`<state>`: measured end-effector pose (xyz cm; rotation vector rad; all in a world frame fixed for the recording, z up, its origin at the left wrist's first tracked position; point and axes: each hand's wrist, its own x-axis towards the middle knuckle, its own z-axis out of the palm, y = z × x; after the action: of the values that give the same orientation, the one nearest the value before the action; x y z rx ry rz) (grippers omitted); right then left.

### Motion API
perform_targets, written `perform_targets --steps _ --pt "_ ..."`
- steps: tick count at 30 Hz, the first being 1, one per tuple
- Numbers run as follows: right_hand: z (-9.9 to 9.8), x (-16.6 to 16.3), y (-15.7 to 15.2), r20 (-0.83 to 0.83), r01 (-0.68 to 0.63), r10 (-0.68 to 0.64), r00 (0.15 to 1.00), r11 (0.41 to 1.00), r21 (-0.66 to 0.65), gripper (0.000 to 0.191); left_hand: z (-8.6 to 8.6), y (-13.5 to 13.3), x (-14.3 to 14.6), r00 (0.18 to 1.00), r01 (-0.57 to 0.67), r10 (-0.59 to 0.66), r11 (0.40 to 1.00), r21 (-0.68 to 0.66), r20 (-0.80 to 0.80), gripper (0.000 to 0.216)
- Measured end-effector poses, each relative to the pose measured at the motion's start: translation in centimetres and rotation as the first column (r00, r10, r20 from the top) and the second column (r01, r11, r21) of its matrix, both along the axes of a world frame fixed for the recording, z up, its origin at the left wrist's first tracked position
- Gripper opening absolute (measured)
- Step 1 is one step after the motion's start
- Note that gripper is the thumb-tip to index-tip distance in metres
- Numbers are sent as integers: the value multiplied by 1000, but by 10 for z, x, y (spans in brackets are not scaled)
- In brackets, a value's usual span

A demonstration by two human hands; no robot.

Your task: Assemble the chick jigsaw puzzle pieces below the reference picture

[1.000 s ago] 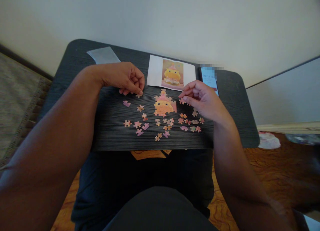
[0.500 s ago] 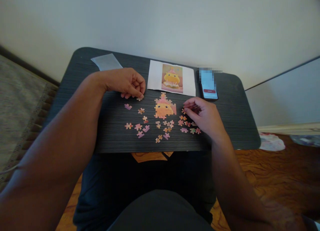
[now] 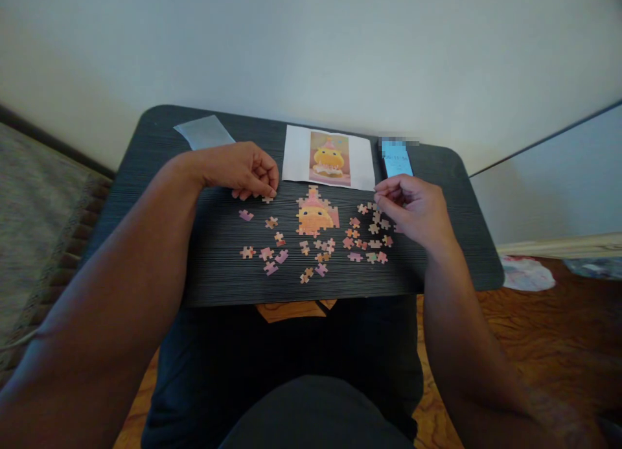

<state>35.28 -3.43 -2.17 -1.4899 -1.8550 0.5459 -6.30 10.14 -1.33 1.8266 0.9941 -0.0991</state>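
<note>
A partly joined jigsaw puzzle (image 3: 315,217), showing a yellow face under a pink hat, lies on the dark table. My left hand (image 3: 255,172) rests to its upper left with curled fingers, the thumb and forefinger pinched at a puzzle piece (image 3: 267,200). To the right of the puzzle, my right hand (image 3: 413,206) hovers above loose pieces (image 3: 373,229). Its thumb and forefinger are brought together near the picture sheet's corner; whatever is between them is too small to make out. Several more pieces (image 3: 267,253) are scattered below and left of the puzzle.
Behind the puzzle lies a white sheet (image 3: 296,154) with a printed picture of the yellow figure. A phone (image 3: 399,164) with a lit screen is at the back right. A translucent sleeve (image 3: 207,133) lies at the back left. The wall rises behind the table (image 3: 451,241).
My right hand has moved up and right, away from a piece beside the puzzle, uncovering more loose pieces. My left hand stays at its piece. The phone screen shows a different display.
</note>
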Motion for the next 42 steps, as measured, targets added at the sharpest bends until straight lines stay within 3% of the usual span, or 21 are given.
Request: perform_targets --steps 5,11,16,19,24,36,42 --pt "-17 15 7 36 4 -8 999 994 113 11 -1 1 -1 1000 0 0 1000 -2 -6 41" --pt "-30 16 5 102 -56 42 994 989 133 8 4 -5 3 1000 -20 20 1000 -23 -7 40" --pt "-28 23 2 33 54 -60 998 984 170 9 6 -6 2 999 -32 31 999 -39 -19 37" --pt "-27 27 0 20 99 -103 994 983 155 11 3 -2 -1 1000 0 -1 999 -33 -23 34" --pt "-27 30 0 40 55 -61 997 989 137 11 4 -1 -3 998 48 -49 998 -36 -38 30" --pt "-22 29 -1 88 -61 64 994 998 -29 9 7 -2 -4 997 23 -26 999 -44 -78 31" --pt "-20 28 -2 90 -75 76 993 997 -9 17 10 -4 -5 995 5 -8 1000 -31 -100 31"
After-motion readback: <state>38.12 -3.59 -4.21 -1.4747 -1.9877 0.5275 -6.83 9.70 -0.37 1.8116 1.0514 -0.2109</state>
